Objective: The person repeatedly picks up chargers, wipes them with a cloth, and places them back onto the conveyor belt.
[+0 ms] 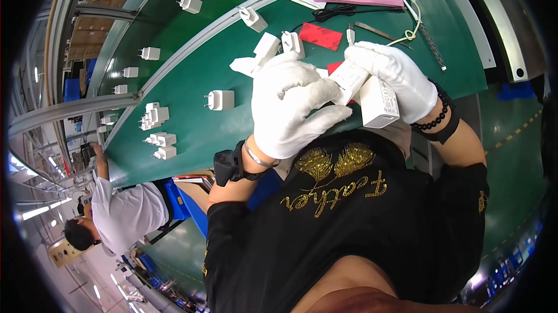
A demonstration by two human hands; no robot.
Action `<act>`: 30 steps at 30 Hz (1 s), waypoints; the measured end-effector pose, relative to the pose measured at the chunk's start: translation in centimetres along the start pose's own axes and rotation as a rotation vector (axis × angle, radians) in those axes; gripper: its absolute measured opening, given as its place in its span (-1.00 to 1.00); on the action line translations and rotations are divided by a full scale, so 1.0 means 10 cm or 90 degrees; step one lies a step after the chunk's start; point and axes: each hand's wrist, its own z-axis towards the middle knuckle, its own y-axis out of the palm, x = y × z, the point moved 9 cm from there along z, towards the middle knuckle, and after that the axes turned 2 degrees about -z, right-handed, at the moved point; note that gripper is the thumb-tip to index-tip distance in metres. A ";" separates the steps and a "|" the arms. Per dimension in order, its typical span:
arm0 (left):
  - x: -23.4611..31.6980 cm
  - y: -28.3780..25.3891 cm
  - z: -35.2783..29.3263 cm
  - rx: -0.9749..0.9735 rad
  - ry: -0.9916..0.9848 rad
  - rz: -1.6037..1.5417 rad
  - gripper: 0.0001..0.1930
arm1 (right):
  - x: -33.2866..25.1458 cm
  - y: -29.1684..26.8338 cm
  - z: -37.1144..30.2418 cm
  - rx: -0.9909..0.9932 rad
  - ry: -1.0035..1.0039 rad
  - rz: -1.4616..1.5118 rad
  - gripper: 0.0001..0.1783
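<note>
head view: right hand (398, 74), fingers clasped round white adapters (379, 104), partly hides them; left hand (293, 104) half-curled, its hold unclear.

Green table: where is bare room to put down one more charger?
Bare tabletop lies between the lone charger and the charger cluster at left, and right of the slim stick. Crowded: beyond the right hand, around red sheet, black cable and tweezers.

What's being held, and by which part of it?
The right grip holds two white power adapters, seemingly by their far ends; whether the left grip also pinches one can't be told.
</note>
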 end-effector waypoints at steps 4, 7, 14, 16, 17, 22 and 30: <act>0.01 0.07 -0.01 -0.041 0.025 0.032 -0.64 | -0.03 0.06 -0.02 0.011 0.013 0.011 -0.51; 0.06 0.06 0.00 -0.027 0.057 0.049 -0.67 | -0.05 0.07 -0.03 0.088 0.020 0.002 -0.75; 0.09 0.10 0.00 -0.019 0.054 0.071 -0.70 | -0.06 0.04 -0.01 0.102 0.004 0.001 -0.73; 0.08 0.07 -0.07 0.054 0.094 0.035 -0.69 | -0.10 0.03 -0.04 0.115 0.008 0.001 -0.73; 0.07 0.09 -0.12 0.055 0.093 0.036 -0.69 | -0.16 0.02 -0.06 0.118 0.002 -0.023 -0.74; -0.12 -0.10 -0.32 0.146 -0.036 -0.032 -0.68 | -0.53 -0.02 -0.28 0.223 -0.121 -0.451 -0.81; -0.32 -0.11 -0.74 0.207 -0.205 0.040 -0.80 | -0.36 0.16 -0.43 0.224 -0.268 -1.201 -0.78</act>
